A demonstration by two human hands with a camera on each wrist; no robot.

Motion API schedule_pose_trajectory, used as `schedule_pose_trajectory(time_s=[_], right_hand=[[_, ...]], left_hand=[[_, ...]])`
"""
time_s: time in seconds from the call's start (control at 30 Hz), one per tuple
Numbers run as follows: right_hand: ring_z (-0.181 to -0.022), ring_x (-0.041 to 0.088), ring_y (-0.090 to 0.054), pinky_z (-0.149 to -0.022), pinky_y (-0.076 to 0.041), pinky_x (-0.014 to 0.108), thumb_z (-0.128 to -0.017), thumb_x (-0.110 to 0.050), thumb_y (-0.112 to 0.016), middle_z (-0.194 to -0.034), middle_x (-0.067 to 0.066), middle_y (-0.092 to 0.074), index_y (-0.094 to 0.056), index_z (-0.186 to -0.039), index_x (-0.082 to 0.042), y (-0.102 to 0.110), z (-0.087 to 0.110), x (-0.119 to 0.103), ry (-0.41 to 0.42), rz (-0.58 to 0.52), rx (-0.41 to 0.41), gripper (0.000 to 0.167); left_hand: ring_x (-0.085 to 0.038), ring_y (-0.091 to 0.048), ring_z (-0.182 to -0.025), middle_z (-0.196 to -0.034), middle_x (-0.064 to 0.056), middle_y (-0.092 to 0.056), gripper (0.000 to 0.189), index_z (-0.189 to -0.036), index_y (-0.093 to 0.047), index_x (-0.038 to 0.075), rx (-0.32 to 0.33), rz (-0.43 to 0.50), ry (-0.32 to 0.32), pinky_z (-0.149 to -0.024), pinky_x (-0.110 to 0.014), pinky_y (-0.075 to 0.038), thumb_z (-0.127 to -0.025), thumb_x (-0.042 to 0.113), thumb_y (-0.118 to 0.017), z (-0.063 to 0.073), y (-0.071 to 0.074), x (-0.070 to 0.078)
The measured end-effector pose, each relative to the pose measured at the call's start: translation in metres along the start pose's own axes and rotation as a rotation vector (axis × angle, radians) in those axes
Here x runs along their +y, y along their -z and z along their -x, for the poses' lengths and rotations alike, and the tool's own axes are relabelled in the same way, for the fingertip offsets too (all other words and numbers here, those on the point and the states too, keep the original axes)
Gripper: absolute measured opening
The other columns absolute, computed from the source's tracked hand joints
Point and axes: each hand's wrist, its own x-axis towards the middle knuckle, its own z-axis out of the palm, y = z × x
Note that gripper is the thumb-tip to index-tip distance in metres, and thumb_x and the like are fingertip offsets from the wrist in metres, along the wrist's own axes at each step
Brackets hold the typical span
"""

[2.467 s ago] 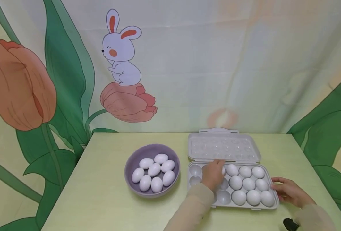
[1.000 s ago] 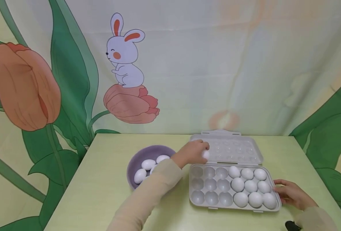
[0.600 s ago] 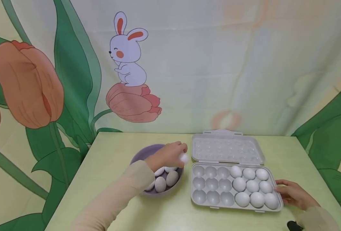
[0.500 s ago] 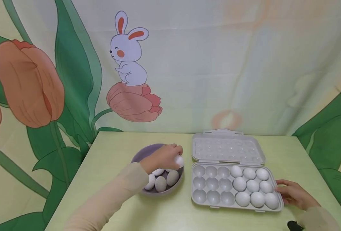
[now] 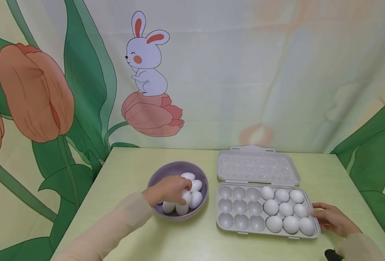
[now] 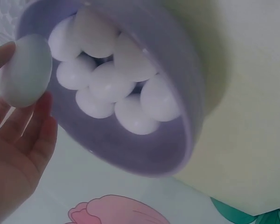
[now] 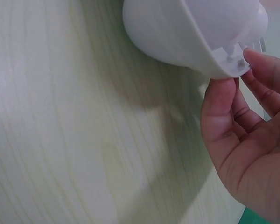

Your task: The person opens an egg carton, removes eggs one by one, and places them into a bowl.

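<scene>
My left hand (image 5: 171,189) is above the purple bowl (image 5: 153,179), pinching a white egg (image 6: 27,70) between thumb and fingers. In the left wrist view several other white eggs (image 6: 112,81) lie in the bowl. To the right is a pale grey egg tray (image 5: 247,227) with its lid (image 5: 259,166) folded back. White eggs (image 5: 285,209) fill the tray's right half; the left-half cups stand empty. My right hand (image 5: 335,219) grips the tray's right end; the right wrist view shows its fingertips on the rim (image 7: 203,35).
Everything rests on a light yellow-green table (image 5: 120,163). Behind hangs a curtain (image 5: 212,72) printed with tulips and a rabbit. A small black object (image 5: 332,255) shows by the right sleeve.
My left hand has lifted an egg from the tray's back row and carried it left over the bowl, then lowered it. The right hand has stayed at the tray's end.
</scene>
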Motion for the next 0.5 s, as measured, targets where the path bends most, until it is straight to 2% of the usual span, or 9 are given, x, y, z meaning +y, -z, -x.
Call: schedule_pose_trajectory(time_s=[0.17,0.33,0.5], right_hand=[[-0.07,0.013,-0.055,-0.06,-0.046,0.027,-0.082,-0.02,-0.06,-0.08,-0.003,-0.059,-0.05,-0.111,-0.008,0.0,0.0,-0.001,0.004,-0.006,-0.015,0.033],[-0.069,0.013,-0.054,-0.059,-0.046,0.027,-0.083,-0.019,-0.058,-0.08,-0.002,-0.058,-0.042,-0.119,0.0,0.001,-0.001,0.0,-0.006,0.01,-0.003,0.043],[-0.069,0.013,-0.054,-0.059,-0.045,0.027,-0.084,-0.019,-0.057,-0.08,-0.002,-0.058,-0.04,-0.12,0.0,0.001,-0.002,0.001,-0.014,0.012,0.003,0.044]], left_hand=[[-0.012,-0.051,-0.072,-0.081,0.007,-0.059,0.028,-0.085,-0.057,0.017,-0.023,0.0,0.014,-0.066,-0.027,-0.04,-0.063,0.023,-0.073,0.006,-0.007,-0.005],[-0.011,-0.048,-0.069,-0.077,0.007,-0.056,0.025,-0.081,-0.056,0.018,-0.039,-0.001,0.007,-0.062,-0.025,-0.038,-0.063,0.023,-0.071,0.011,-0.015,-0.01],[-0.01,-0.046,-0.068,-0.075,0.007,-0.054,0.025,-0.082,-0.056,0.017,-0.078,0.012,0.025,-0.06,-0.025,-0.037,-0.062,0.02,-0.071,0.014,-0.019,-0.012]])
